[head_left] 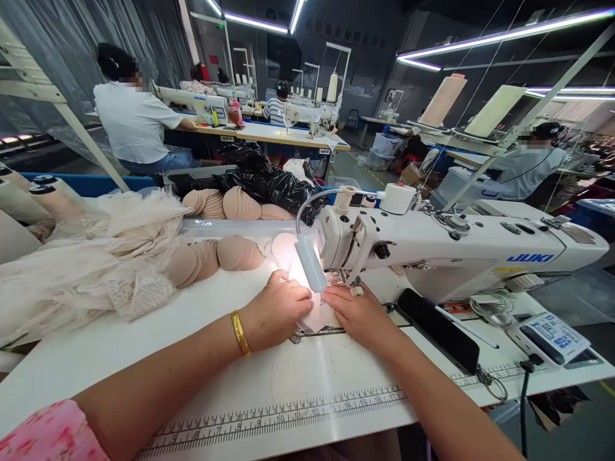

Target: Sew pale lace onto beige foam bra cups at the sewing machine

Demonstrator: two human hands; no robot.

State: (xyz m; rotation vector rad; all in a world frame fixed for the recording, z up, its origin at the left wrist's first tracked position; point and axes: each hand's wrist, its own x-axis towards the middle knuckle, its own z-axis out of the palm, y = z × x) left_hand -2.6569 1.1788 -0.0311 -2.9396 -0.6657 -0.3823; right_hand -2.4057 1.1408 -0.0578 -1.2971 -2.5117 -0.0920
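Observation:
A white sewing machine [461, 246] stands at the right, its needle end over the work area. Under the needle end lies a pale pink fabric piece [314, 315], lit by a small lamp [310, 264] on a bent metal neck. My left hand [281, 308], with a gold bracelet [241, 333] at the wrist, is closed with its fingers pinching the fabric's left side. My right hand [358, 315] lies flat on the fabric's right side, fingers stretched out near the presser foot, which is partly hidden. Behind the left hand are stacks of beige rounded pads [239, 252].
Cream lace fabric [91, 256] is heaped at the left. A black phone [438, 330] and a control box [552, 339] lie on the right. A printed ruler [288, 416] runs along the front edge. Black plastic [269, 179] lies behind. Co-workers sit farther back.

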